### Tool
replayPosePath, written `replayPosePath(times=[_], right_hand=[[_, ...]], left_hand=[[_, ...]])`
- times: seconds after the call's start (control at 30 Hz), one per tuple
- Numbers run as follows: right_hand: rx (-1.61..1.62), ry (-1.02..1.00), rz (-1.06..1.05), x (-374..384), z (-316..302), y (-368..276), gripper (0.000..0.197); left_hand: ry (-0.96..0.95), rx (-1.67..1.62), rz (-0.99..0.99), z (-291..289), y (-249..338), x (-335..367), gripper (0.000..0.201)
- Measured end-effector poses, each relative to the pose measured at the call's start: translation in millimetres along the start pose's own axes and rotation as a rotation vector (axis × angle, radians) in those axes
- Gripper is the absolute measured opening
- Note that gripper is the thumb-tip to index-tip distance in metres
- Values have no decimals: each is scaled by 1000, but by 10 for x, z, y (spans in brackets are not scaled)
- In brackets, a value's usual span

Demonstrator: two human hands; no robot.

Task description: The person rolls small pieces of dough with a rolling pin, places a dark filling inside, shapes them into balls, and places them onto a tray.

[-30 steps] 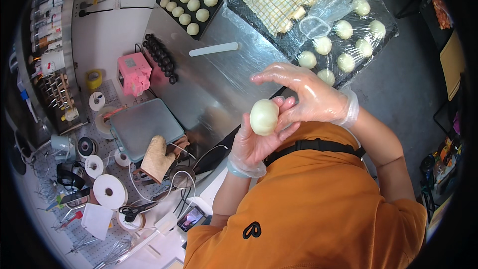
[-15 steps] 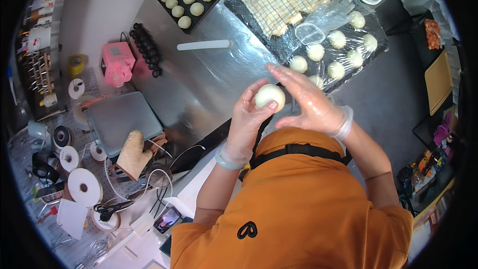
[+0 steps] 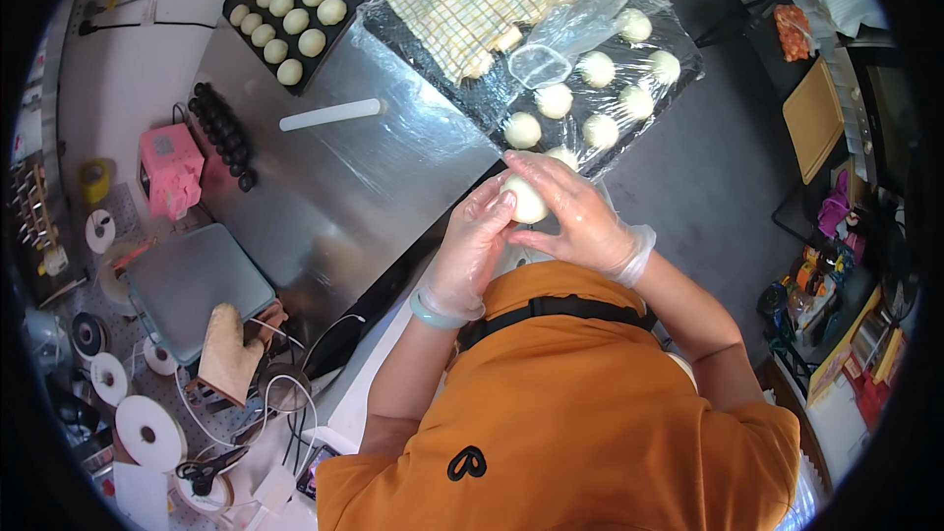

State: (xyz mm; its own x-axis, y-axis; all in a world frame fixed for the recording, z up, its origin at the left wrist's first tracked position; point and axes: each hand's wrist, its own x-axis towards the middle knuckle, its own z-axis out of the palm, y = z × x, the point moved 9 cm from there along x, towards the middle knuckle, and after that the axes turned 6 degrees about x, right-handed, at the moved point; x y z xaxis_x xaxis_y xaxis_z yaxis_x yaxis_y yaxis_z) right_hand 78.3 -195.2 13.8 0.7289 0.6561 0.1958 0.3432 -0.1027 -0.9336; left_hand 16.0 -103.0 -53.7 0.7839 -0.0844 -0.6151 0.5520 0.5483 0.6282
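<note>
A smooth, pale dough ball (image 3: 529, 201) sits between my gloved hands, in front of my waist. My left hand (image 3: 470, 244) grips its left side, with the thumb on top. Around its right side curves my right hand (image 3: 582, 221), fingers over the far side and thumb near the lower edge. Both hands wear clear plastic gloves. Just beyond them, several dough balls (image 3: 555, 100) rest under plastic film on a dark tray (image 3: 472, 118). A checked cloth (image 3: 482, 0) and an unworn clear glove (image 3: 565, 34) lie on that film.
On the steel table (image 3: 295, 206) are a white rolling pin (image 3: 330, 114) and a dark tray (image 3: 317, 59) with rows of dough balls. A pink machine (image 3: 169, 170), black beaded object (image 3: 224, 133), lidded container (image 3: 202, 275) and oven mitt (image 3: 229, 354) stand at left.
My right hand has moved in from beside the dough ball and now cups it together with the left. The whole view has shifted, so the surroundings appear further left.
</note>
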Motion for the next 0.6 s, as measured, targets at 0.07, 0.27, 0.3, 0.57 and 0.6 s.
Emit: replayPosePath(times=[0.07,0.27,0.3,0.57,0.6], right_hand=[[-48,-32,46,-79,16,97,68],[-179,38,114,-151,-156,137,66],[-260,58,112,-144,-208,99,67],[-350,-57,181,-233,-197,323,69],[-339,-66,186,-214,-186,320,69]], left_hand=[[15,36,-5,-3,-71,48,43],[5,16,-47,162,-203,176,41],[21,58,-53,171,-217,200,41],[18,49,-59,317,-278,321,40],[42,59,-44,292,-275,309,43]])
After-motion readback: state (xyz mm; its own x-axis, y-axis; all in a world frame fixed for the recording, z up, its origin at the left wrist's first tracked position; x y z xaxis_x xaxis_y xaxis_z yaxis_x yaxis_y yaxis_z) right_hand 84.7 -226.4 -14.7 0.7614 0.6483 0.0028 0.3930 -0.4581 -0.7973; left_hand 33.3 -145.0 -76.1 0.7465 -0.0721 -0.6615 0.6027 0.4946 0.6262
